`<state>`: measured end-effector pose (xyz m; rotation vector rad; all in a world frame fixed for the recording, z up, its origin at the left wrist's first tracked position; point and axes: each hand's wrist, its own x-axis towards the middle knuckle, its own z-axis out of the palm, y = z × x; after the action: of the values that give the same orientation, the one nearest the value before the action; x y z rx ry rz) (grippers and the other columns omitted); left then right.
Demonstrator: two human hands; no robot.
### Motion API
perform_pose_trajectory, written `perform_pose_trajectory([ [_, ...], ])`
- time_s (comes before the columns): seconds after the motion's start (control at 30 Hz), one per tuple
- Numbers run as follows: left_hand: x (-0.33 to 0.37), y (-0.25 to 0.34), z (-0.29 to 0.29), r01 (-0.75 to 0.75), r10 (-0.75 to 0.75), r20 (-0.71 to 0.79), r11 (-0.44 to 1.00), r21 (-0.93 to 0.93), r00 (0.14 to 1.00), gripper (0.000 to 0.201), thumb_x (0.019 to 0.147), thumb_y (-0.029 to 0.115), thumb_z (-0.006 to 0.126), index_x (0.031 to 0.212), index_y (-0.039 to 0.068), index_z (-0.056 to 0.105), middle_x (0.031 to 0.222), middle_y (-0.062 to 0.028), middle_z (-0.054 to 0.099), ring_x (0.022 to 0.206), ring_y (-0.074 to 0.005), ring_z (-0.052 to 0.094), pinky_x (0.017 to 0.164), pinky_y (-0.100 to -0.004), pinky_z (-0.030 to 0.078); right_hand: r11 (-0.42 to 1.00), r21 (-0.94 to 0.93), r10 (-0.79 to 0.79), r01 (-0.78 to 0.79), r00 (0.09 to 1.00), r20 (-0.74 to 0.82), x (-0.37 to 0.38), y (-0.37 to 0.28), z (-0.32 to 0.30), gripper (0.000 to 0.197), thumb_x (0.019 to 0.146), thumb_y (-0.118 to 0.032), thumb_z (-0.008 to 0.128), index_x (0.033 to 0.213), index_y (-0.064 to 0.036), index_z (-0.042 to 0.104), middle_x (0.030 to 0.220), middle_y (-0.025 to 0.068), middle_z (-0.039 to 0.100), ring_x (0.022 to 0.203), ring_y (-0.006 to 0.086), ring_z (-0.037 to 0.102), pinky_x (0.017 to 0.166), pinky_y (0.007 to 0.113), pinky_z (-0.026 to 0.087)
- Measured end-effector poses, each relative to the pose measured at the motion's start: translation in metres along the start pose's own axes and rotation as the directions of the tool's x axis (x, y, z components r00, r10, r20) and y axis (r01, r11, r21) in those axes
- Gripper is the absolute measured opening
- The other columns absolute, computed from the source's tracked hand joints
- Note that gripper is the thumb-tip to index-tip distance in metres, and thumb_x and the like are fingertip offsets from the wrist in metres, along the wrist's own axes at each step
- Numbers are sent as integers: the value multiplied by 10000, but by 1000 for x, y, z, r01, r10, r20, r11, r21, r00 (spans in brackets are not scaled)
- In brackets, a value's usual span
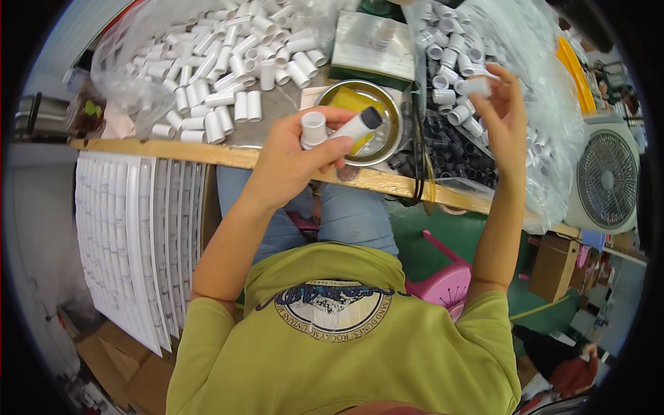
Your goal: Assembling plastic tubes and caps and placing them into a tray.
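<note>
My left hand (287, 162) is closed above the table's front edge. It grips a white plastic tube (354, 130) with a black end, tilted up to the right, and a short white threaded collar (313, 128) held upright beside it. Under the tube sits a round metal bowl (396, 135) with a yellow sponge-like piece (351, 101) in it. Out to the right, over a pile of small white collars (453, 59), my right hand (508, 114) pinches one white collar (476, 87), smeared by motion. Loose black caps (443, 142) lie just left of that hand.
Many white tubes (214, 62) are heaped at the back left on plastic film. A metal box (373, 48) stands behind the bowl. Dark cables (418, 138) hang over the wooden table edge (173, 151). Stacked white trays (114, 235) stand at left, a fan (606, 176) at right, a pink stool (443, 283) below.
</note>
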<state>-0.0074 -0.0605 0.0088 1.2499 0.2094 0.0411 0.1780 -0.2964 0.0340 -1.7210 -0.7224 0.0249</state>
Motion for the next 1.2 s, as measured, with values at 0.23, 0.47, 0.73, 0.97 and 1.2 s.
perform_pose_trajectory([
  [0.23,-3,-6,1,-162,137,115,957,241,984,271,839,77,665,1090,-23,636,851,-38,633,698,-79,599,584,-203,474,998,-15,-37,55,820,572,-29,-36,53,400,787,29,645,1183,18,586,1123,136,612,988,182,591,885,298,451],
  [0.47,31,3,1,-104,78,132,973,204,988,393,794,120,717,1150,-19,621,899,-45,649,780,-92,597,686,-243,488,781,-371,-321,502,832,452,-17,-29,57,337,730,-29,707,1060,-23,639,811,104,597,713,228,579,677,328,488],
  [0.73,176,3,-8,-248,266,75,711,658,961,277,786,139,670,1005,-23,618,739,-62,649,573,-96,570,547,-230,466,785,-588,-105,192,978,179,72,52,83,332,782,-240,680,975,21,612,786,163,675,705,320,658,668,394,517],
  [0.97,75,38,-38,62,-95,229,987,147,969,289,772,169,735,942,-36,622,709,-35,623,552,-71,567,467,-183,431,940,-338,172,-48,923,345,20,-15,86,375,845,-199,677,1147,-2,574,686,-5,517,628,97,525,595,245,442],
  [1.2,7,7,-8,-192,29,291,814,549,956,322,685,68,751,957,-8,596,777,-66,569,621,-182,583,512,-288,452,998,63,-47,16,853,520,-57,-25,99,252,844,-108,672,1062,-23,579,655,-7,565,555,28,484,500,212,390],
])
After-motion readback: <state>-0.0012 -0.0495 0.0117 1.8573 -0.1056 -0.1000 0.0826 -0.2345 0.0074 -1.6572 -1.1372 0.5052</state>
